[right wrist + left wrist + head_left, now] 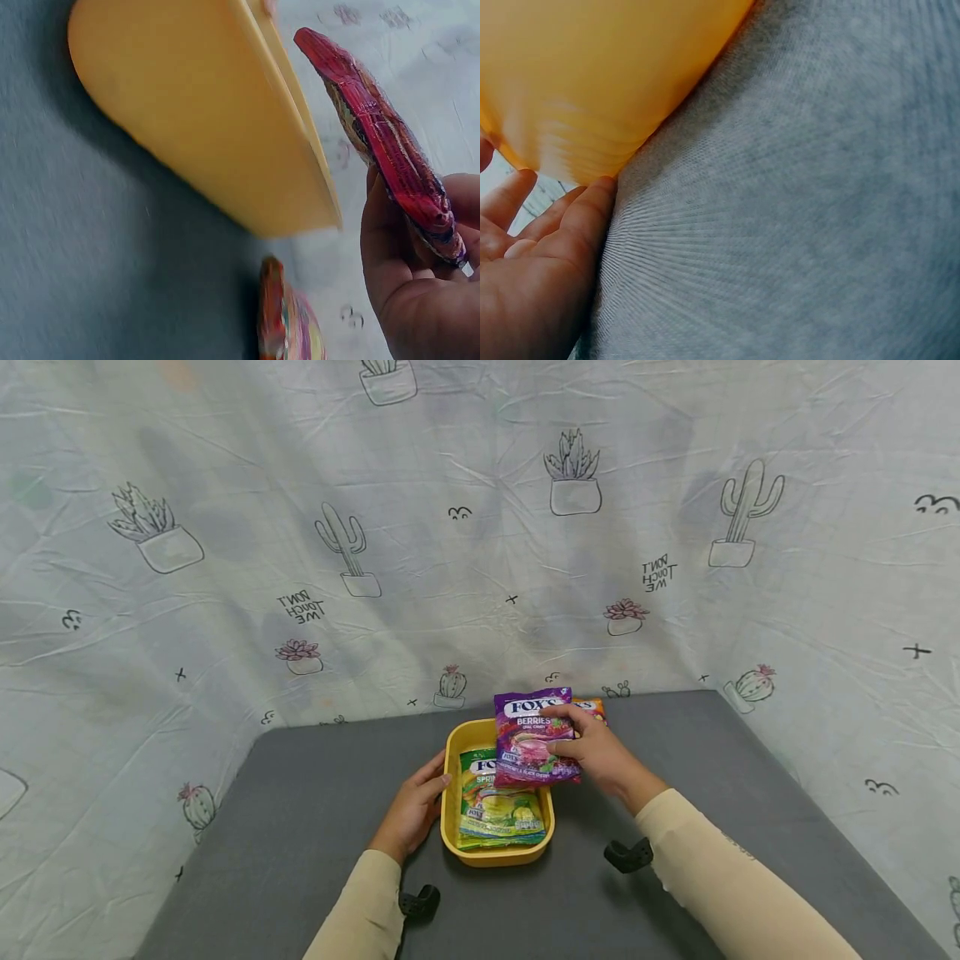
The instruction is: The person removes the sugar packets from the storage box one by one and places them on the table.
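My left hand (pixel 415 802) holds the left side of a yellow plastic tub (pixel 498 858), thumb tip at the rim, fingers against the outer wall (pixel 607 82). Inside the tub lies a green and yellow Fox's candy bag (pixel 501 817). My right hand (pixel 600 758) grips a purple Fox's Berries candy bag (pixel 531 739) above the tub's far right corner. Seen edge-on in the right wrist view, the Berries bag (pixel 382 135) sits between my thumb and fingers. It partly covers the green bag in the head view.
An orange candy bag (pixel 591 705), mostly hidden behind the purple one, is to the right of the tub. Everything rests on a grey table (pixel 330 793). A pale cloth printed with cactus drawings (pixel 480 552) hangs behind and along both sides.
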The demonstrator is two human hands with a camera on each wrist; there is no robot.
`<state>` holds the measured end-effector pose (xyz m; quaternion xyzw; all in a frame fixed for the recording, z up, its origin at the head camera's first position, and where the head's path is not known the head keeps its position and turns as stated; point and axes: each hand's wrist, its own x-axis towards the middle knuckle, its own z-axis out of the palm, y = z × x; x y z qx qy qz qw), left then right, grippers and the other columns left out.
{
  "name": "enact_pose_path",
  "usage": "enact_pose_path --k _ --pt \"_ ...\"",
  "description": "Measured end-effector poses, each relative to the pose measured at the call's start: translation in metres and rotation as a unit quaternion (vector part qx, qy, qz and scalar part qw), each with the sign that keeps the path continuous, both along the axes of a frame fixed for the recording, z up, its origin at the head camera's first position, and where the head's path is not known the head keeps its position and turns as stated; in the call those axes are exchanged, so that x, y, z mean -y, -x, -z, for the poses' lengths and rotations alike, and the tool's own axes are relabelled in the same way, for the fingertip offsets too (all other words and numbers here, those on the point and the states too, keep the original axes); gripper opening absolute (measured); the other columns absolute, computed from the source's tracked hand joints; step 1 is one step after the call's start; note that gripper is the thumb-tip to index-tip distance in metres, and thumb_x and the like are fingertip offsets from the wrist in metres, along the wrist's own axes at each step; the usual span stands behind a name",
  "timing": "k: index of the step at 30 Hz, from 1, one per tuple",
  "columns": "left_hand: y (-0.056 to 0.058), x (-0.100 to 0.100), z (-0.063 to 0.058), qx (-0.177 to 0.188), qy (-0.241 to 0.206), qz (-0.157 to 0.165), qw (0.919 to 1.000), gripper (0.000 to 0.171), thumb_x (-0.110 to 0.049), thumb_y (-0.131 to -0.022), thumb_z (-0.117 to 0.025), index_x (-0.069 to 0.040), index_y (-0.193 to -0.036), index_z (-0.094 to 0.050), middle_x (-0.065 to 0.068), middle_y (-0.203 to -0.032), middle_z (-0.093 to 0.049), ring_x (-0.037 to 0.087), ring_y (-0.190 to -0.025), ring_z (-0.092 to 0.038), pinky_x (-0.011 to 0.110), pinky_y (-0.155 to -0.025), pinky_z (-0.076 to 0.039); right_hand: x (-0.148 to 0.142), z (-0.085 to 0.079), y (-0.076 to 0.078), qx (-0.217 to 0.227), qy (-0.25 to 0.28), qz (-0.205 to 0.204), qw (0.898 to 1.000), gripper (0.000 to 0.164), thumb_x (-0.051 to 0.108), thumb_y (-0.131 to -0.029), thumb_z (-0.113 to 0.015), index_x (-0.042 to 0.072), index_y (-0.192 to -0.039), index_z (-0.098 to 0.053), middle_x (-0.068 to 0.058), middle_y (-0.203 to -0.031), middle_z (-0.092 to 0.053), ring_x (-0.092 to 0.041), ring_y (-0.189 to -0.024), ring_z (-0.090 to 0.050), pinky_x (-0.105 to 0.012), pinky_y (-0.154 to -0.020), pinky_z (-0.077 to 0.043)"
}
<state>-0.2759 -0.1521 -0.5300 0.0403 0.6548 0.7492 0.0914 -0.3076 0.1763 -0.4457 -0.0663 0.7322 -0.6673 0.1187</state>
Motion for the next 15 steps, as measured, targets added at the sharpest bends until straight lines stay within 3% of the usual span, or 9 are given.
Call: enact_pose_path --k 8,15 --pt "0.001 0.0 -0.001 0.006 0.0 -0.002 1.0 0.06 -0.015 -0.113 -0.058 -0.014 -0.17 -0.041 0.01 -0.171 -0.04 0.035 -0.148 -0.048 0.051 -0.116 -0.045 -0.032 0.007 0.018 -0.015 0.002 0.032 0.999 0.058 0.004 -0.105 -0.071 0.01 -0.159 -0.053 -0.019 -0.165 -0.041 -0.04 -0.133 -0.048 -0.032 -0.091 -0.057" --pt "0.003 0.001 0.002 0.0 -0.005 0.012 0.9999 0.061 -0.016 -0.114 -0.057 -0.012 -0.171 -0.037 0.015 -0.173 -0.036 0.037 -0.153 -0.04 0.053 -0.119 -0.041 -0.058 0.013 0.028 -0.005 0.015 0.058 0.998 0.059 0.005 -0.108 -0.067 0.01 -0.164 -0.047 -0.022 -0.164 -0.041 -0.037 -0.127 -0.055 -0.03 -0.088 -0.06"
